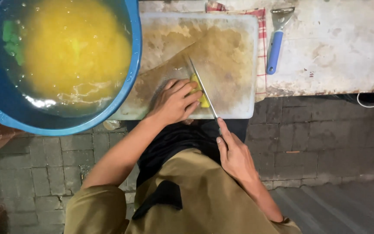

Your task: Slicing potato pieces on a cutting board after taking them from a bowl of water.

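The person stands over a stained white cutting board (230,52) that lies on a worn worktop (338,47), and the left hand (174,102) is curled down over a small yellow piece of food (201,96) near the board's front edge, fingertips pinning it in place. The right hand (235,156) is closed around the handle of a long knife (202,89), whose blade runs slantwise across the board and sits right against the yellow piece, just beside the left fingers. Only this one small chunk shows on the board; the rest of its surface holds nothing but brownish smears. To the left, overlapping the board's corner, a big blue basin (133,56) holds water thick with yellow cut bits and a few green scraps at one side, so I'd judge a good deal of cutting is already behind this piece, which looks only partly sliced. A blue-handled peeler (276,43) lies apart on the worktop beyond the board, beside a red-checked cloth (261,39), untouched.
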